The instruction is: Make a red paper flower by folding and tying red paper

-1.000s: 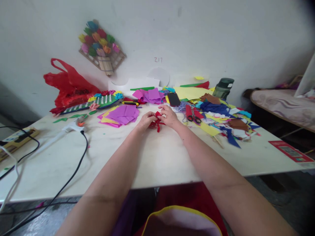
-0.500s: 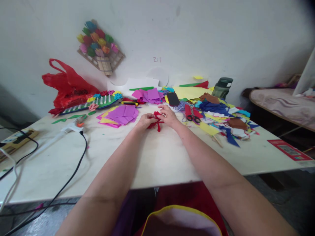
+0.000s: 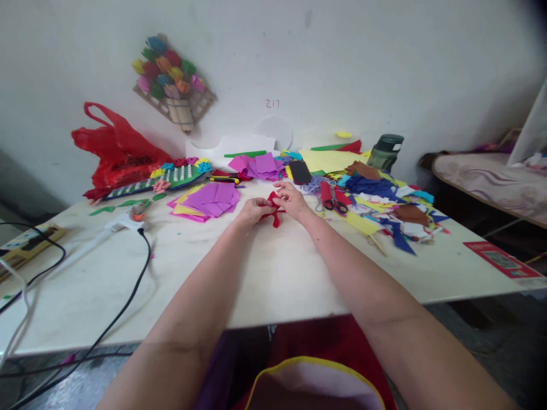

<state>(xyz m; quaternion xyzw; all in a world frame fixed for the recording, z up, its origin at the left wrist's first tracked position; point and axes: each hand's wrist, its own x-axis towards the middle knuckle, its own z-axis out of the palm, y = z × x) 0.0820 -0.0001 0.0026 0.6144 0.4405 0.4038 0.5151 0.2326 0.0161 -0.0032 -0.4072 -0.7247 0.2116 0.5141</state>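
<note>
Between my two hands, a little above the table's middle, is a piece of folded red crepe paper [image 3: 276, 218] with narrow ends hanging down. My left hand [image 3: 256, 210] pinches it from the left. From the right, my right hand [image 3: 290, 201] grips its upper part between thumb and fingers. Part of the paper is hidden behind my fingers. Left of my hands lies a stack of purple, yellow and pink paper sheets [image 3: 213, 198]. Scissors with dark handles [image 3: 335, 199] rest on red paper to the right.
A glue gun [image 3: 128, 219] with a black cord lies at left, near a power strip [image 3: 32, 242]. Coloured scraps [image 3: 401, 213] heap up at right, before a green bottle [image 3: 386, 151]. A phone [image 3: 300, 172], a utility knife [image 3: 224, 179] and a red bag [image 3: 115, 154] stand farther back.
The red paper's upper part now stands up in more of a point between my fingers. Both hands stay in nearly the same place, still holding it.
</note>
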